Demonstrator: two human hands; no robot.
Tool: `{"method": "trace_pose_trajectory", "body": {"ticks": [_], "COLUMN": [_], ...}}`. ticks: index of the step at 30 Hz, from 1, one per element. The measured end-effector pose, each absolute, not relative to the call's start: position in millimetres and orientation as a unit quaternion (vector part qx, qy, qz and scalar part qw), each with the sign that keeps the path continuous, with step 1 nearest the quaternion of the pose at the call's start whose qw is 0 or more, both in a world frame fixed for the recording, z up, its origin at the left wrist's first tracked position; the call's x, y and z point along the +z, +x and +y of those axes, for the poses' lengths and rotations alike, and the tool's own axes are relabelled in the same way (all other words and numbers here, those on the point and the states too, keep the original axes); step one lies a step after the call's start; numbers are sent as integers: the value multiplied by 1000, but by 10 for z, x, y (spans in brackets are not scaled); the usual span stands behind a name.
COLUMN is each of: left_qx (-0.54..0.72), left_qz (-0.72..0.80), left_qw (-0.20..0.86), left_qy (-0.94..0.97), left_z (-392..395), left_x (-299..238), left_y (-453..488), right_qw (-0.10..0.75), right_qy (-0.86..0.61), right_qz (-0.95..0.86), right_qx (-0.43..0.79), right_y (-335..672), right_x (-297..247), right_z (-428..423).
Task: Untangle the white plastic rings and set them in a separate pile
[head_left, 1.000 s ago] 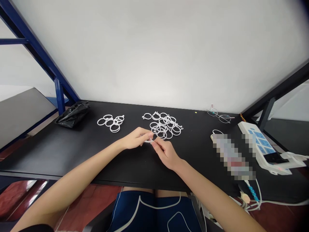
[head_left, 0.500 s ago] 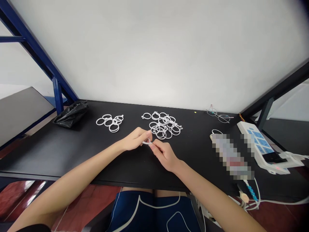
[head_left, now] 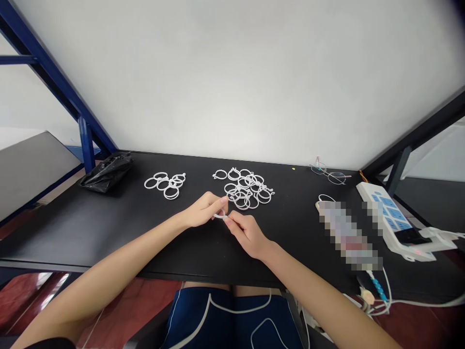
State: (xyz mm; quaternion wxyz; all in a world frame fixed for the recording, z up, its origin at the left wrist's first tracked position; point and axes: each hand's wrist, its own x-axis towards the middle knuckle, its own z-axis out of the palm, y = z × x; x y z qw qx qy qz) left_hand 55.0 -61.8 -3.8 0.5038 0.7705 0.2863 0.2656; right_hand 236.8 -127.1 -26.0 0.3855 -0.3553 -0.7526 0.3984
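Black table [head_left: 109, 228] spans the view; work happens near its front-centre.

L hand [head_left: 203, 209] and R hand [head_left: 249, 232] meet just above the tabletop. Both are closed in a narrow fingertip pinch on one white ring [head_left: 220, 215]. The L hand takes the ring's left part and the R hand its right end. Ring sits between the two hands, just in front of the big pile, prob. lifted off the surface, can't tell for sure.

Handling, judged: thin plastic hoop, looks v. light, springy rather than rigid, smooth so could slip or twist out of a loose pinch. Prob. snaps if bent hard. Best taken on the band itself, thumb + forefinger, one hand per side as it's held now.

Counts, big to small:
- power strip [head_left: 390, 215] x1, right edge
- black bag [head_left: 105, 170] x1, far left
- big pile [head_left: 247, 186]: approx 20 rings, overlapping, no exact count
- small group [head_left: 166, 183]: abt 7 rings, well apart from the pile on its left
- glasses [head_left: 329, 175] x1 pair, back right
- held ring x1
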Motion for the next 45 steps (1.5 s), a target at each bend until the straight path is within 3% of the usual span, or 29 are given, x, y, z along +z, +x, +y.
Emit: {"method": "trace_pose_trajectory", "body": {"ticks": [10, 19, 31, 45], "left_qx": [270, 252, 226, 225], "left_qz": [275, 262, 282, 330], "left_qw": [495, 416, 433, 337], "left_qy": [779, 834, 826, 853], "left_z": [-607, -597, -659, -597], "left_x": [-53, 26, 97, 17], "left_y": [554, 540, 587, 533], "right_qw": [394, 428, 453, 450], "right_qy": [-359, -400, -413, -421], "right_qz": [-758, -736, -710, -705], "right_qx": [376, 339, 347, 351], "right_y": [2365, 2359, 2347, 2334], "right_x": [-273, -306, -313, -314], "right_z": [-1259, -1259, -1243, -1236]}}
